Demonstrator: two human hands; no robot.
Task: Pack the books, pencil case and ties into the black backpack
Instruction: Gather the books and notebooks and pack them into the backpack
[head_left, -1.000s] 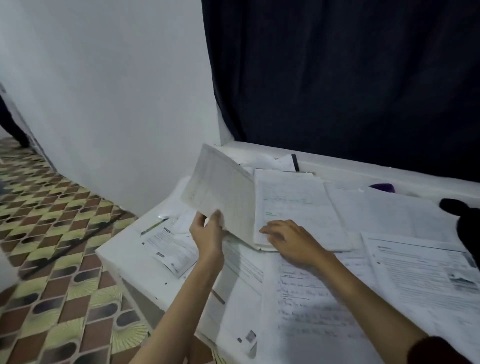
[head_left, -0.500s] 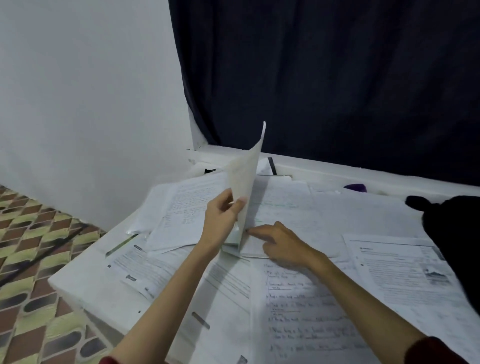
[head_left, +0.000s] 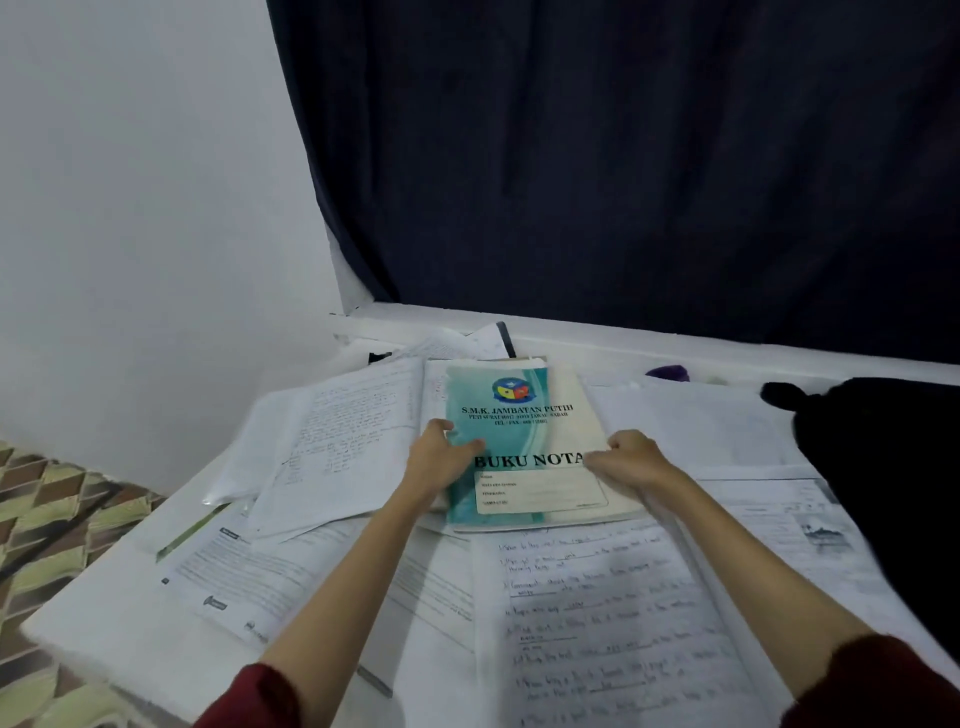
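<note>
I am holding the closed teal note book (head_left: 511, 441) at both side edges: my left hand (head_left: 440, 462) is gripping the spine side, thumb lying across the cover, and my right hand (head_left: 631, 460) is curling its fingers at the right edge, knuckles up. How far those fingers are getting under the cover I cannot tell.

The book is lying on a drift of loose handwritten pages (head_left: 343, 441) and open sheets (head_left: 613, 613) on the white table (head_left: 104, 623). The black backpack (head_left: 893, 467) is sitting at the far right, well apart; its opening is not showing.

Risks, as I am judging them:
- Lifting could drag a stray page along, since several are lying tucked under the book.
- The right-hand hold is looking shallow, so the cover could flop open.
- Sliding rather than lifting could sweep papers off the left table edge.
</note>
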